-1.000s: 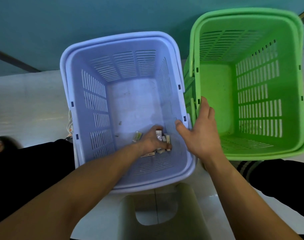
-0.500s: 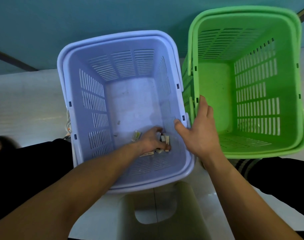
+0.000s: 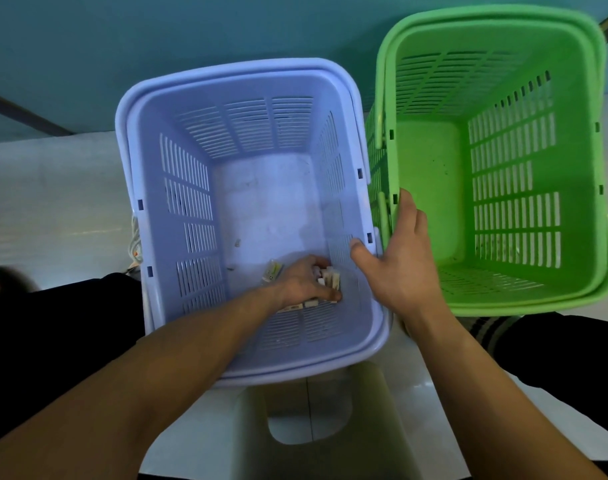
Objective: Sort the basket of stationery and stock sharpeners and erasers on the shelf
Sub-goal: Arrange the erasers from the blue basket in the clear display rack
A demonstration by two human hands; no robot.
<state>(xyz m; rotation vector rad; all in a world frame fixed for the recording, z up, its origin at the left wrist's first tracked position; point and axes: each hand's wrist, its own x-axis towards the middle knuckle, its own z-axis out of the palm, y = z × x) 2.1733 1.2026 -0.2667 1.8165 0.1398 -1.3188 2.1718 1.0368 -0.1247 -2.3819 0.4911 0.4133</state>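
Pale floor [image 3: 53,202], one purple basket [image 3: 188,209], one green basket [image 3: 513,188]

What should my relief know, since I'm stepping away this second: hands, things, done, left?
Left hand is down in the purple basket, fingers curled round a small pile of white pieces; erasers or sharpeners, I cannot tell. A packet lies beside it.
Right hand rests open across the adjoining rims of the purple basket and the green basket.
Done: the purple basket holds little else.
Left: lift out these last pieces, sort them, and stock the shelf, which is out of view.
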